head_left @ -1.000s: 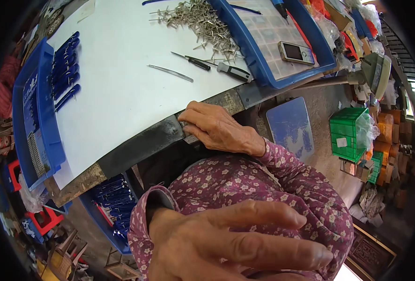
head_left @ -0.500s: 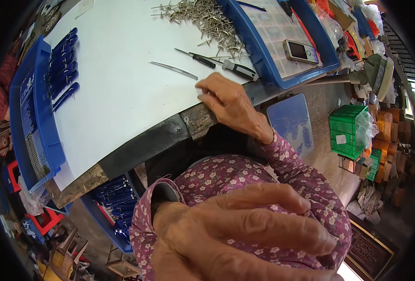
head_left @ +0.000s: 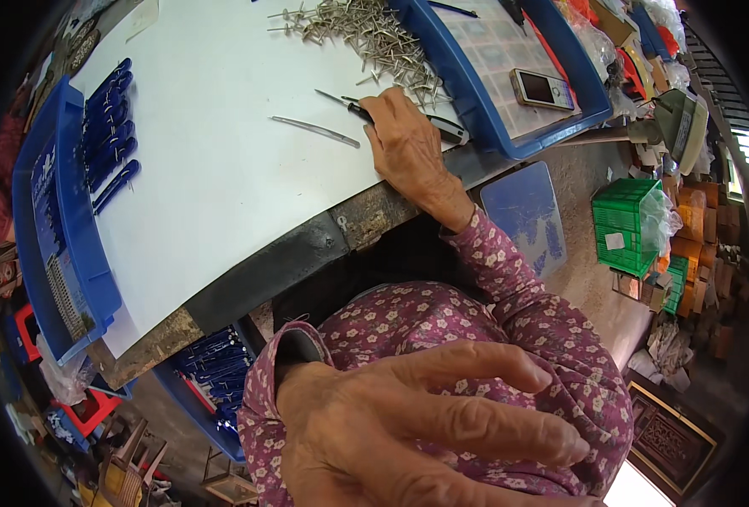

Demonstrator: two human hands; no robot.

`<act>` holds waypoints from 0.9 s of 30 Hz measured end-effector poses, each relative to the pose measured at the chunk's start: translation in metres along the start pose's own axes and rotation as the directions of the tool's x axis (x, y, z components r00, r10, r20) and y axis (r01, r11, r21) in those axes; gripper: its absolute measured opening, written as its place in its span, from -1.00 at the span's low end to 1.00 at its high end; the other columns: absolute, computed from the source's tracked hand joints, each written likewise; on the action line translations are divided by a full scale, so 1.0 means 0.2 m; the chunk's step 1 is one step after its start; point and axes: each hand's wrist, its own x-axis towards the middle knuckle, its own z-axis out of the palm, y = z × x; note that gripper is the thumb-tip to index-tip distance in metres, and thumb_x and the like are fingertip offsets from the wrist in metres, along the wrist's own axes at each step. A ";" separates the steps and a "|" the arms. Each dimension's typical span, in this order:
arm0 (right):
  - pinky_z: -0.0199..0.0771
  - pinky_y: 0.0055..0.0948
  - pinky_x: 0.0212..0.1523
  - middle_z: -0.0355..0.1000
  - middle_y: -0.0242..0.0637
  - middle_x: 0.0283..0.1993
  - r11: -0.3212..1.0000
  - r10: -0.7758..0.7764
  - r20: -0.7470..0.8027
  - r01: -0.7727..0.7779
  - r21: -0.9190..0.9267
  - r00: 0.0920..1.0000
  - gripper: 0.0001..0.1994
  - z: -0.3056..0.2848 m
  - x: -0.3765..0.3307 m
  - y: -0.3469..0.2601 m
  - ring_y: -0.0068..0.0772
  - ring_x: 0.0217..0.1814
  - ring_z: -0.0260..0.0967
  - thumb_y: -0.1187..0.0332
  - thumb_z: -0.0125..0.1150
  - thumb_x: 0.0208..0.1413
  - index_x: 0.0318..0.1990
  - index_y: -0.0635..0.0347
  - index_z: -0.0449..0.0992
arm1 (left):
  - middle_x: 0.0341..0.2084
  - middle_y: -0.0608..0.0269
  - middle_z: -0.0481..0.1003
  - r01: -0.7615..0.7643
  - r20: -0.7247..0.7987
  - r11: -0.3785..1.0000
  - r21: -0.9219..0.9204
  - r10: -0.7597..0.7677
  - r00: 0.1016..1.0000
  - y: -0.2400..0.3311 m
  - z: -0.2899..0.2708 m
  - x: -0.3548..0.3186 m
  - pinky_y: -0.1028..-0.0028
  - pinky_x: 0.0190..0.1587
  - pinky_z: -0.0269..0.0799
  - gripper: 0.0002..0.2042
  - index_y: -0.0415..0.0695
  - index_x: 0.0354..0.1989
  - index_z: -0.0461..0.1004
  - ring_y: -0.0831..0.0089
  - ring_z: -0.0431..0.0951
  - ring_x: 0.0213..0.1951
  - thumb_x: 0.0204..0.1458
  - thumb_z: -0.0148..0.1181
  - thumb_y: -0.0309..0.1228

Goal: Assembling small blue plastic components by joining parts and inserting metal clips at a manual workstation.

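Observation:
My right hand [head_left: 408, 148] is at the table's near edge, its fingers curled over the black handle of a slim screwdriver [head_left: 332, 96]. The handle shows between finger and thumb; the fingertips are partly hidden. Behind this hand, a thicker grey-and-black handle [head_left: 452, 131] is partly covered. Just left of the hand lies a thin, slightly bent grey strip [head_left: 315, 130]. My left hand [head_left: 391, 422] is held large and close in the foreground, in front of my torso. Its fingers are spread and nothing is in it.
A pile of metal pins with round heads [head_left: 374, 42] lies at the far side. A blue tray [head_left: 476, 101] at right holds a phone [head_left: 543, 89]. Several blue-handled tools [head_left: 108, 127] lie beside another blue tray [head_left: 87, 220] at left. A green crate [head_left: 624, 224] stands beyond.
My right hand has moved slightly away from me, from the bare table edge onto the slim screwdriver's handle. The left hand stays spread, almost in the same place.

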 end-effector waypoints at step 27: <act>0.29 -0.31 -0.35 0.16 -0.16 -0.35 0.988 -0.075 0.137 0.054 0.148 0.988 -0.77 -0.22 -0.15 0.08 -0.16 -0.29 0.25 0.63 0.05 -0.19 -0.29 0.30 0.30 | -0.46 0.29 0.33 -0.178 0.252 0.213 0.961 -0.396 0.883 -0.75 -0.70 0.03 0.39 -0.34 0.15 -0.72 -0.04 -0.27 0.47 0.34 0.35 -0.37 -0.24 0.20 -0.57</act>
